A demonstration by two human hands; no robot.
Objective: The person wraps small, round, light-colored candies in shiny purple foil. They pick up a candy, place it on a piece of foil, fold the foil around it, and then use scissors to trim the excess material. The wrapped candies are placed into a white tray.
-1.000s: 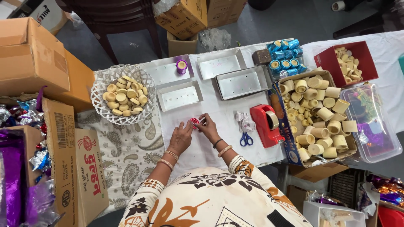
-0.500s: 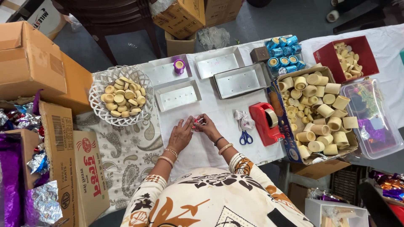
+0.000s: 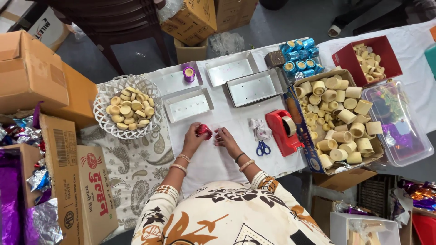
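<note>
Hands meet over the white-covered desk (image 3: 213,159): the left hand (image 3: 194,139) pinches a small round red foil-wrapped piece (image 3: 204,131) in closed fingers, held low, probably for steadiness. The right hand (image 3: 225,139) rests just beside it, fingers curled on the cloth; whether they grip anything I cannot tell. Blue-handled scissors (image 3: 262,146) and a red tape dispenser (image 3: 284,131) lie near. What the foil covers is hidden.
</note>
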